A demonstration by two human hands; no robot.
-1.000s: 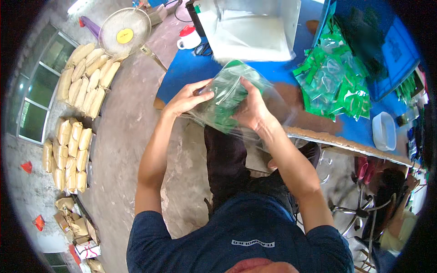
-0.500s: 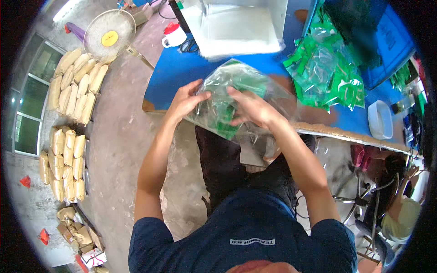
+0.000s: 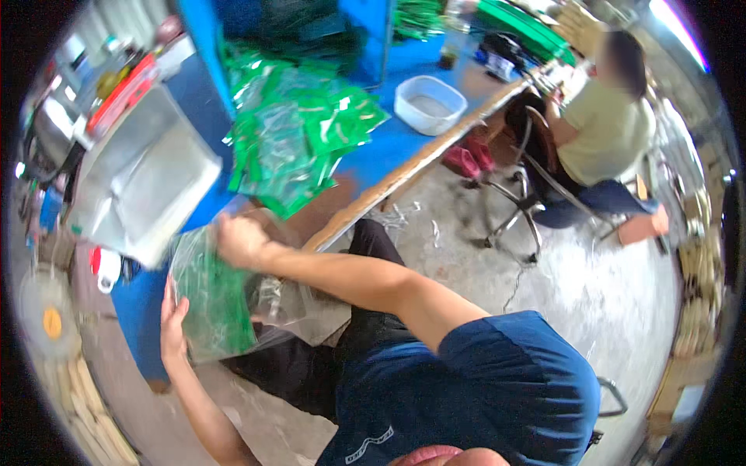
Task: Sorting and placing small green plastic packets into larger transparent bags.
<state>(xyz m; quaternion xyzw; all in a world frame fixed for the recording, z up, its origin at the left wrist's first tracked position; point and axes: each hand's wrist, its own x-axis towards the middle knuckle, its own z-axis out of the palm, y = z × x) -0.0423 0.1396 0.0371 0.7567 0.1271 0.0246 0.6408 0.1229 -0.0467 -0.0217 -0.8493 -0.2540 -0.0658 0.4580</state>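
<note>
A large clear plastic bag (image 3: 268,311) with flat green packets (image 3: 214,299) inside stands tilted between my hands at the front edge of the blue table. My left hand (image 3: 173,322) holds the bag's left edge, thumb on the near side and fingers stretched up along it. At the bag's upper rim my right hand (image 3: 245,239) is closed and blurred by motion, with film bunched around it. Just beyond that hand lies a big heap of green and clear packets (image 3: 291,136) on the table.
Behind the bag stands a white box (image 3: 144,182) with clear sheets. A white plastic tub (image 3: 430,107) sits right of the heap. A red-lidded white mug (image 3: 107,270) is at the left, near a fan (image 3: 51,322). Further right, another person (image 3: 610,128) sits on a chair.
My view has swung to the right, bringing the seated person and the heap nearer the middle. My right hand has moved from the bag's front to its upper rim and closed.
</note>
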